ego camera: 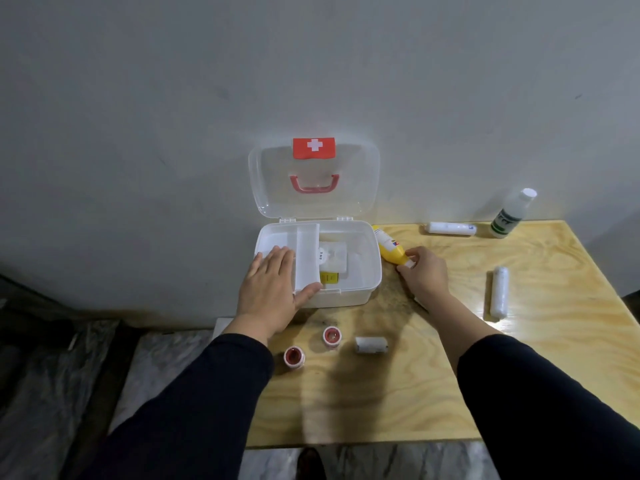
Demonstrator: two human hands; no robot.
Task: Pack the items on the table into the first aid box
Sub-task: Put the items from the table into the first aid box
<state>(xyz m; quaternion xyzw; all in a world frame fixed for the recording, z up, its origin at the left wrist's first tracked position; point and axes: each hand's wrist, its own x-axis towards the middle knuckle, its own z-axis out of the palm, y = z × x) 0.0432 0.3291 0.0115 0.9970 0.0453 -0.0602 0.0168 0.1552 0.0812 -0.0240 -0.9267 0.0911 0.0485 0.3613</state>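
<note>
Nearest, two tape rolls [294, 356] and a short bandage [371, 345] are laid on the table [381, 410]. The left hand [273, 292] is spread flat on the tray [304, 258] in the open first aid box [363, 268]. The cap end of the yellow bottle [390, 249], just right of the box, is pinched by the right hand [424, 271]. Farther back, two long bandage rolls [499, 292] and a clear bottle [512, 213] are seen.
</note>
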